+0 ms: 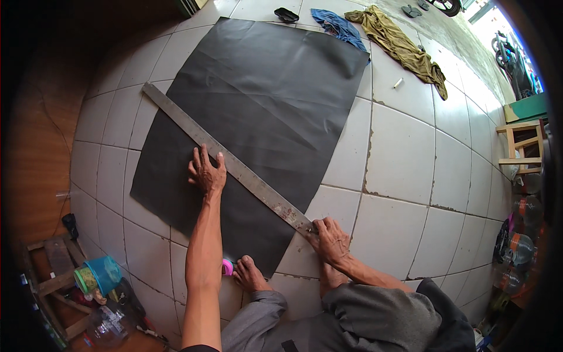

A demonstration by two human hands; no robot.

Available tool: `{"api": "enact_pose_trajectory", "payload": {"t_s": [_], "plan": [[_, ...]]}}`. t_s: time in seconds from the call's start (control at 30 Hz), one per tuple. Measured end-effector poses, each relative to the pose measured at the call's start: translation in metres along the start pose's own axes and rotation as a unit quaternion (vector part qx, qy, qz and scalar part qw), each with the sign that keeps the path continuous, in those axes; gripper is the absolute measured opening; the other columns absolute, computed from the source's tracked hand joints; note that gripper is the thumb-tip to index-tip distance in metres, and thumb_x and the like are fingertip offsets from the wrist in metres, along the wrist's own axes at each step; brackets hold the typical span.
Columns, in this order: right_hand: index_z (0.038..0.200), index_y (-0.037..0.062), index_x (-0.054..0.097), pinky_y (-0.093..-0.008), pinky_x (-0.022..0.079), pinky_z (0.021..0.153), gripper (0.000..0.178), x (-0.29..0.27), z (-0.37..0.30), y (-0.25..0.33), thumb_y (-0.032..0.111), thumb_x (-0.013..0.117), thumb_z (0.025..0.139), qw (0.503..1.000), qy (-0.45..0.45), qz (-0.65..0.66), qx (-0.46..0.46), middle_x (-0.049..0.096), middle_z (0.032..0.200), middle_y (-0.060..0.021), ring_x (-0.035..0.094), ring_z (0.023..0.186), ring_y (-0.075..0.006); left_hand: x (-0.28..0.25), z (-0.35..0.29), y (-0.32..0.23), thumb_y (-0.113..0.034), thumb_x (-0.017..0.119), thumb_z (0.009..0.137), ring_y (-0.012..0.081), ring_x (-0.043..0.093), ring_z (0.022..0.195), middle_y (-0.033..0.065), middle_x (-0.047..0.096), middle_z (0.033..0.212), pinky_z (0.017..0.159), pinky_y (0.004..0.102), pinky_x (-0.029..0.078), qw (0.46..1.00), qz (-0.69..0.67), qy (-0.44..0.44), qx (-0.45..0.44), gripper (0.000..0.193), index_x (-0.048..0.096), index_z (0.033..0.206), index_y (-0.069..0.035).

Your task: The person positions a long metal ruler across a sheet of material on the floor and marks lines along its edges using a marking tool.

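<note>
A long metal ruler (234, 167) lies diagonally across a large black sheet (270, 88) that looks like synthetic leather. My left hand (206, 171) rests about the ruler's middle, fingers spread, the fingertips at its edge. At the ruler's near right end is my right hand (332, 242), its fingers curled closed at the sheet's right edge. Something small and dark shows at those fingertips, too little of it to name. Beside my bare foot (251, 274), on the sheet's near edge, a pink curved object (227, 267) is partly hidden by my left forearm.
White floor tiles (399, 158) surround the sheet. Blue cloth (340, 26) and a brown garment (399, 44) lie at the far edge, near a black tray-like object (286, 14). A wooden stool (522, 146) and plastic bottles (519, 249) stand right; a wooden frame (58, 284) lies left.
</note>
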State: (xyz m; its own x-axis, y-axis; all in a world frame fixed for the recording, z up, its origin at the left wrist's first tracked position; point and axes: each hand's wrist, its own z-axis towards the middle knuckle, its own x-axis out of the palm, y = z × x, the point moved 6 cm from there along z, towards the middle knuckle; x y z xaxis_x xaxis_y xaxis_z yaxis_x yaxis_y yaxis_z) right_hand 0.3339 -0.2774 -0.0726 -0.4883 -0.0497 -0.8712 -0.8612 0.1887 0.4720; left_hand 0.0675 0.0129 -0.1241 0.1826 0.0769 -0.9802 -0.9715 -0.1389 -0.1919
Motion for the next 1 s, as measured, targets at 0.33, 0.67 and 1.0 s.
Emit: {"api": "enact_pose_trajectory", "payload": {"t_s": [0.33,0.67,1.0], "plan": [[0.114,0.0048,0.053,-0.0461,0.057,0.059,0.051,0.014,0.000,0.004,0.035,0.077,0.081,0.995,0.096,0.017,0.018,0.056,0.105,-0.0136,0.069,0.074,-0.0353,-0.002,0.001,0.001,-0.050,0.055,0.095,0.0333,0.033,0.139,-0.0011,0.033,0.162,0.103,0.0632,0.028,1.000,-0.014,0.005,-0.005,0.063,0.042,0.152,-0.026],[0.117,0.0047,0.054,-0.0444,0.057,0.057,0.054,0.013,0.000,-0.003,0.035,0.078,0.079,0.998,0.066,0.005,0.011,0.057,0.105,-0.0124,0.070,0.074,-0.0329,0.000,0.000,0.003,-0.051,0.053,0.096,0.0329,0.033,0.140,-0.0035,0.032,0.163,0.103,0.0651,0.029,1.000,-0.010,0.008,-0.001,0.063,0.041,0.153,-0.028],[0.129,0.0115,0.053,-0.0437,0.057,0.057,0.057,0.010,-0.002,-0.001,0.034,0.075,0.082,0.997,0.079,0.008,-0.003,0.058,0.111,-0.0102,0.071,0.075,-0.0310,-0.011,0.001,0.002,-0.051,0.054,0.096,0.0348,0.031,0.143,-0.0012,0.032,0.163,0.105,0.0685,0.027,1.000,-0.016,0.010,-0.005,0.064,0.040,0.153,-0.027]]}}
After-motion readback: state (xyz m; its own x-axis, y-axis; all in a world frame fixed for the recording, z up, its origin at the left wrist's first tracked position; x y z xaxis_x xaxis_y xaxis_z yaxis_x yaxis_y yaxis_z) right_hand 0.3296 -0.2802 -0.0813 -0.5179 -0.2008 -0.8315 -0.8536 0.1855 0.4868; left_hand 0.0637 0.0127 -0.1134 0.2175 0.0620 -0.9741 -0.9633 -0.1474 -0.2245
